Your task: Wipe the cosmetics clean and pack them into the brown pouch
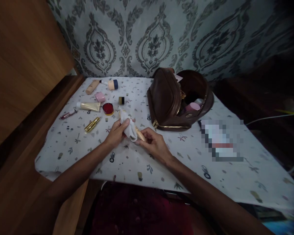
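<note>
Over the middle of the table, my left hand [117,132] is closed on a white cloth [129,128], with the thumb pressed on top. The cloth is wrapped around part of a slim beige cosmetic tube [140,134]. My right hand [155,143] pinches the lower right end of that tube. Its exact kind cannot be made out. Just left of my left hand lies a shiny gold lipstick-like tube [92,125]. A round red-topped jar [108,109] and a small gold-and-black cap [121,100] sit beyond it.
A brown leather bag [165,98] stands unzipped at back right, a pink item [193,106] inside. Farther left lie a cream squeeze tube [89,106], a lip gloss [68,114], a pink container [100,97], a beige tube [92,87] and a blue-capped jar [113,85]. A blurred-out object [221,140] lies right.
</note>
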`<state>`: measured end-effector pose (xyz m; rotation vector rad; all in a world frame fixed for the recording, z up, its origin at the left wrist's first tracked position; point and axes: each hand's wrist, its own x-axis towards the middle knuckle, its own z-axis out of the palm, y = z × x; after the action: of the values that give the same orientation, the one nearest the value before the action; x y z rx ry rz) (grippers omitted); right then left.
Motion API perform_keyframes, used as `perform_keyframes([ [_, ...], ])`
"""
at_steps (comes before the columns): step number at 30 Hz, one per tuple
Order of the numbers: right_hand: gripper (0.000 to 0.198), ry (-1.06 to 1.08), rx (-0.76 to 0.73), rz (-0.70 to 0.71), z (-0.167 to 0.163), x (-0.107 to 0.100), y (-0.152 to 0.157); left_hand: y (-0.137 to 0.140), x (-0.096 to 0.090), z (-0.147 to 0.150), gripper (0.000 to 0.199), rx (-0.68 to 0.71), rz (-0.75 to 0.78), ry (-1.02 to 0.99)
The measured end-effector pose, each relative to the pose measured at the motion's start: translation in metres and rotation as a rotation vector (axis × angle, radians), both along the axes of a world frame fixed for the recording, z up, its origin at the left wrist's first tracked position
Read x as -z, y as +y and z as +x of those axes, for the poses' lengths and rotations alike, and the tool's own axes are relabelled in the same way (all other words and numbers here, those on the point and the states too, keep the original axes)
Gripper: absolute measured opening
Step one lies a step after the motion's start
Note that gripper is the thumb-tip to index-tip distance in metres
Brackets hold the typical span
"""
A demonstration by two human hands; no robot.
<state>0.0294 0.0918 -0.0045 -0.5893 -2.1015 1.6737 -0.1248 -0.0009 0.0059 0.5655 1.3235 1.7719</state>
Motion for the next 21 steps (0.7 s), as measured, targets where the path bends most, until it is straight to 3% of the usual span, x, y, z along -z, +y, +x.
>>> perform_keyframes([
  [4,0.042,0.004,-0.139,-0.333,-0.003,-0.004,0.003,0.003,-0.003,-0.002,0.047,-0.073,0.087,-0.067],
  [7,0.041,0.028,-0.146,-0.373,-0.004,-0.004,0.004,0.001,0.002,-0.003,0.044,-0.046,0.083,-0.045],
  [14,0.029,0.130,0.025,-0.076,-0.003,0.001,0.000,-0.004,0.009,0.008,0.047,0.243,-0.083,0.155],
  [21,0.021,0.058,0.036,0.599,0.005,0.006,-0.003,-0.001,0.003,-0.003,0.047,-0.064,-0.028,0.026],
])
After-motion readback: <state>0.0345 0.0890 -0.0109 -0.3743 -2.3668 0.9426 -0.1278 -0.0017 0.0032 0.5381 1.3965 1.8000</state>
